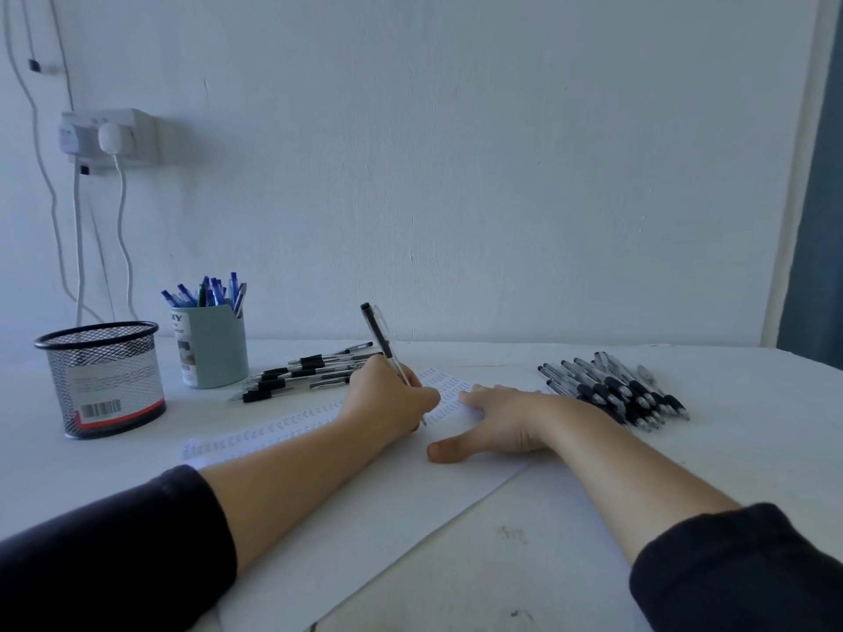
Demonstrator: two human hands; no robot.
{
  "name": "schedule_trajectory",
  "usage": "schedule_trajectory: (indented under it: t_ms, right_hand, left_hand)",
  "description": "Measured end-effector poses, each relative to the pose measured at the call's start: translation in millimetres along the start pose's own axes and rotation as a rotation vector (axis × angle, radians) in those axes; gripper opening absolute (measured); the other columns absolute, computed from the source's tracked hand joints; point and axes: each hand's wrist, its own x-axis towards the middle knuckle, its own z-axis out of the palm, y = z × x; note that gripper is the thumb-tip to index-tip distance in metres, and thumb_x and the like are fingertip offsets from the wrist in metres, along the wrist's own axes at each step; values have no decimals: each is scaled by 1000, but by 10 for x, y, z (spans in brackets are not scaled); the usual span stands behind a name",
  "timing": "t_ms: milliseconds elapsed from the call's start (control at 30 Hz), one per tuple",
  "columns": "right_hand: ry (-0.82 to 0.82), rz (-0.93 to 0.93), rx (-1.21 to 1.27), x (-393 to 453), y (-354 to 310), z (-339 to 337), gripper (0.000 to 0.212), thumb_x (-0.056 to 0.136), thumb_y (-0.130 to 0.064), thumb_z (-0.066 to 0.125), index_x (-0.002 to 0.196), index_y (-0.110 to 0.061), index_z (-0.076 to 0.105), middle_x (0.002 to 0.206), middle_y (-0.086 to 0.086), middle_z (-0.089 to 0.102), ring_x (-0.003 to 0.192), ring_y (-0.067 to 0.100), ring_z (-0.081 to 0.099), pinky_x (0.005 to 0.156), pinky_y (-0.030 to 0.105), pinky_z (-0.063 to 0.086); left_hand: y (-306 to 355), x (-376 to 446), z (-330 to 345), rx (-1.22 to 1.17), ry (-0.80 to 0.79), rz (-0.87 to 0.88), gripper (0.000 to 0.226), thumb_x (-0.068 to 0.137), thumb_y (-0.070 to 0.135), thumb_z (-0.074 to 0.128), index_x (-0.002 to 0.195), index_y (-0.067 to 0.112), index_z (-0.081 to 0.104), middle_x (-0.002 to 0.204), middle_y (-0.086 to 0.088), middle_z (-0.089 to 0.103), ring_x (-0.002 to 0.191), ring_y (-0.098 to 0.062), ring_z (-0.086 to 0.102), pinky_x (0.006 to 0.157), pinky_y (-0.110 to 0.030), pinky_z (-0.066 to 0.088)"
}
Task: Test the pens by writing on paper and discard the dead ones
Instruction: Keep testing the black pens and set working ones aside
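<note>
My left hand is closed around a black clear-barrelled pen, whose tip rests on the white sheet of paper. Rows of small written marks run across the far part of the sheet. My right hand lies flat on the paper, fingers spread, just to the right of the pen tip. A pile of black pens lies to the right of the sheet. Another group of black pens lies to the left, behind my left hand.
A black mesh cup stands at the far left of the white table. A pale green holder with several blue pens stands beside it. A wall socket with hanging cables sits above them. The wall rises right behind the table.
</note>
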Motion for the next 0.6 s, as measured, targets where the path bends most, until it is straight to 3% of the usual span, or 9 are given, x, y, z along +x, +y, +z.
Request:
schedule_trajectory:
  t_ms: [233, 367, 433, 533, 600]
  right_hand:
    - [-1, 0, 3, 10, 7, 6, 110, 67, -79, 56, 153, -28, 10, 161, -9, 2, 148, 13, 0, 119, 45, 4]
    - [-3, 0, 0, 8, 5, -2, 109, 68, -79, 56, 153, -27, 9, 161, -8, 2, 148, 14, 2, 119, 44, 6]
    - [-3, -5, -4, 7, 9, -8, 110, 68, -79, 55, 153, -27, 9, 161, -8, 3, 147, 14, 4, 119, 44, 6]
    - [4, -17, -14, 13, 15, -10, 109, 69, -79, 54, 153, -26, 10, 160, -8, 4, 147, 15, 5, 119, 43, 7]
    - [8, -20, -28, 22, 13, -7, 109, 69, -79, 54, 153, -26, 9, 160, -8, 4, 147, 15, 5, 119, 43, 7]
  left_hand:
    - [5, -2, -8, 10, 0, 0, 12, 72, 10, 61, 59, 11, 59, 47, 0, 59, 46, -11, 48, 47, -17, 37]
    - [3, 24, -70, -321, 34, -47, 27, 84, 14, 54, 57, 9, 55, 46, -4, 57, 39, -12, 39, 44, -21, 30]
    - [18, 46, -119, -500, 63, -90, 34, 92, 24, 46, 64, 9, 55, 56, -6, 58, 46, -14, 40, 47, -24, 30]
    - [29, 106, -197, -550, 135, -109, 24, 93, 19, 43, 77, 8, 55, 75, -5, 56, 64, -16, 46, 57, -29, 40]
    - [35, 133, -266, -564, 171, -104, 13, 91, 8, 43, 82, 8, 53, 71, -5, 53, 59, -15, 46, 53, -27, 41]
